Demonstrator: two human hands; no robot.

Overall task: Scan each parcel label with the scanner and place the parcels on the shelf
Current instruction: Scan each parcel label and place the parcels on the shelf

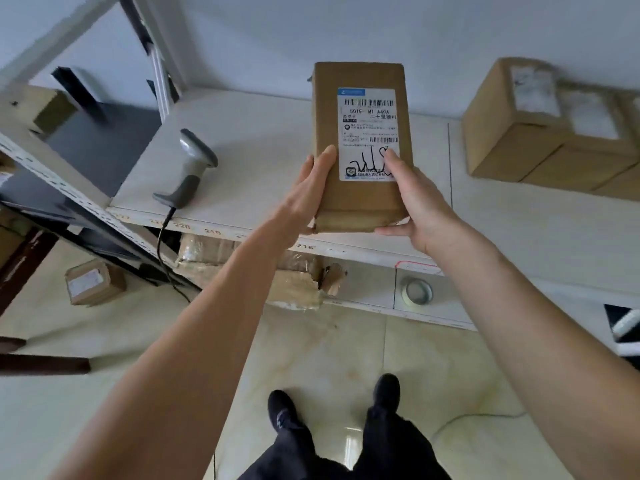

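Both arms out fwd, left hand (308, 188) & right hand (412, 199) gripping.

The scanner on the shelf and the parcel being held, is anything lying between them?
No. In the head view, only bare white shelf surface shows between the scanner and the parcel, apart from the left hand holding it.

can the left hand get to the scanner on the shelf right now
Probably not at once: the left hand is holding the parcel together with the right hand. The scanner lies uncovered on the shelf just left of it, so once freed, likely yes.
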